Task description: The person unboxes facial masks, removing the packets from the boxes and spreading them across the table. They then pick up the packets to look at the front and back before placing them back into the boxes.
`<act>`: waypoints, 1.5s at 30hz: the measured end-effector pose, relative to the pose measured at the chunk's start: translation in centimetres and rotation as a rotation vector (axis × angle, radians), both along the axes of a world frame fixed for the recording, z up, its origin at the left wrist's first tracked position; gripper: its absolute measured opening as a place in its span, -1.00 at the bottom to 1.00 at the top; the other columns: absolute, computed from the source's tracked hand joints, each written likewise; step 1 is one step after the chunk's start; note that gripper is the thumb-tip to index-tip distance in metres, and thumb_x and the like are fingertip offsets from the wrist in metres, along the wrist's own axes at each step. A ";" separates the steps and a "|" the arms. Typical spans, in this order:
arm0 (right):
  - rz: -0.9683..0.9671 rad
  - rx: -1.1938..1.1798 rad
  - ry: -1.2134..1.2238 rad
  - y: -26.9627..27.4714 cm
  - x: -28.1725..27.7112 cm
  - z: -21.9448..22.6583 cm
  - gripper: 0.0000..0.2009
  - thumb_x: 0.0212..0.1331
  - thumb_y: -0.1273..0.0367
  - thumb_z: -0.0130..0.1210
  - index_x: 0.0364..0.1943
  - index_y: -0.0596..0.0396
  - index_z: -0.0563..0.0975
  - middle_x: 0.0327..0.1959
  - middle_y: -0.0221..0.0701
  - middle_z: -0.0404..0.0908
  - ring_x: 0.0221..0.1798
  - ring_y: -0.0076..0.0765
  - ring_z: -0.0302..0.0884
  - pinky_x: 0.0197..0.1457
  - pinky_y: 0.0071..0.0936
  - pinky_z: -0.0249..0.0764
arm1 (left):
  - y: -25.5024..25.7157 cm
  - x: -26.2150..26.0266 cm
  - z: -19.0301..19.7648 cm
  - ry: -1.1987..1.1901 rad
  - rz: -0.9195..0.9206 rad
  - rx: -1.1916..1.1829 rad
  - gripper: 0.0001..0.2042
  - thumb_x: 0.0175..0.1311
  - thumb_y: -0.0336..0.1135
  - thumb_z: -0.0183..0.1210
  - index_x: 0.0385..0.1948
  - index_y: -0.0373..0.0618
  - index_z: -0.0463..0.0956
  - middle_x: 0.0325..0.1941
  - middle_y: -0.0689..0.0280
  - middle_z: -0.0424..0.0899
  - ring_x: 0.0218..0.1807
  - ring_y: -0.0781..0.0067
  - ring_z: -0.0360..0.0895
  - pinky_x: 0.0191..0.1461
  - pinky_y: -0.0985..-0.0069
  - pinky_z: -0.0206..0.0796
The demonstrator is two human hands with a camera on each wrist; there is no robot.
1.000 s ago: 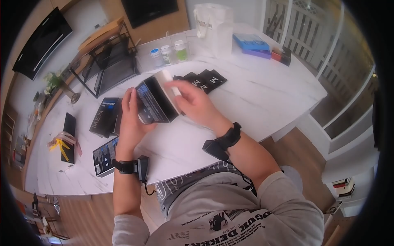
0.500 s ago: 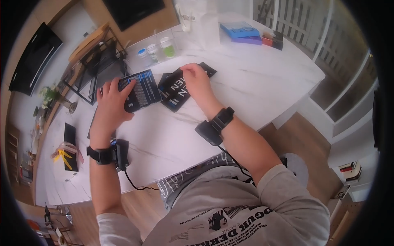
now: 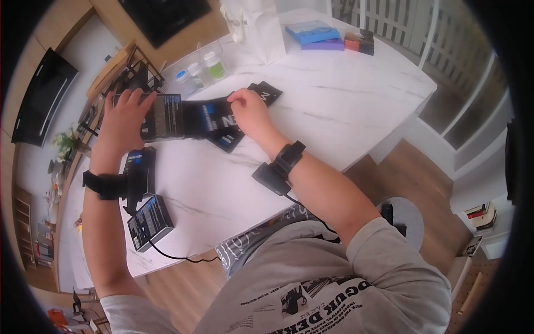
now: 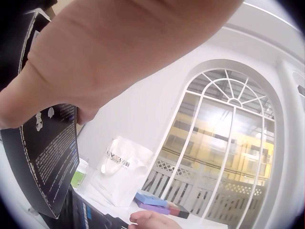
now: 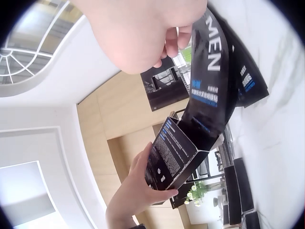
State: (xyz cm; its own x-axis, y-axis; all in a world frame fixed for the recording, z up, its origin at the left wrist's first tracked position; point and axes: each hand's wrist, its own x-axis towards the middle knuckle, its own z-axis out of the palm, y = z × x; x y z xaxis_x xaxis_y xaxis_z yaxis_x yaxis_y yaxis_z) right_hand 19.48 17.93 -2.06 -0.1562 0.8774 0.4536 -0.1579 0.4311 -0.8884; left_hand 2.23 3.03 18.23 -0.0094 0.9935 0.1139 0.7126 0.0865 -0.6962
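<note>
The left hand grips an open black box while the right hand pinches a black MEN sachet at its mouth.

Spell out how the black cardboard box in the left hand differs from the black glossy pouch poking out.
The box has straight edges; the pouch is thin and curved. The box shows dense small print, the pouch large white MEN lettering. The left hand grips the box; the right hand pinches the pouch. Both are black with white and blue print.

Glossy black plastic-looking pouch, matt black card box, smooth marbled white tabletop
</note>
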 end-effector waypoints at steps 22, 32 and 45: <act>0.555 -0.257 0.308 -3.7 1.7 4.0 -0.68 0.47 0.26 -0.08 0.03 0.26 0.48 -0.20 -0.28 0.62 -0.13 -0.45 0.59 -0.08 -0.49 0.50 | -3.1 -1.6 -9.4 -1.130 -0.449 0.449 0.20 -0.37 -0.47 0.56 0.49 -0.07 -0.05 0.53 0.12 0.08 0.51 0.17 0.12 0.51 0.20 0.03; 0.393 0.015 0.007 -4.3 1.1 3.7 -0.57 0.24 0.31 0.23 0.09 0.23 0.38 -0.21 -0.30 0.60 -0.13 -0.44 0.57 -0.06 -0.49 0.50 | -3.1 -0.1 -11.9 -0.893 -0.403 0.482 0.06 -0.37 -0.48 0.53 0.40 -0.15 0.14 0.46 0.01 0.13 0.45 -0.05 0.18 0.47 0.23 0.16; 0.020 -0.124 0.114 -2.5 2.0 4.3 -0.75 0.41 0.28 0.00 -0.29 0.23 0.50 -0.46 -0.26 0.58 -0.49 -0.31 0.57 -0.40 -0.39 0.51 | -4.2 -1.0 -14.5 -0.924 -0.335 0.699 0.04 -0.32 -0.48 0.50 0.41 -0.14 0.13 0.43 0.00 0.14 0.43 -0.10 0.18 0.46 0.22 0.15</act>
State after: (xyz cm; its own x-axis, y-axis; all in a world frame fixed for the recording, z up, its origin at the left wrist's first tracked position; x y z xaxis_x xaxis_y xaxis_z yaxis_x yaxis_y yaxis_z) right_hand 21.45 15.48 2.26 -0.1278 0.9251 0.3575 -0.2685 0.3147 -0.9104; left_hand 1.25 -1.19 3.70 -0.1250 0.6886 0.7143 0.9762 -0.0432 0.2124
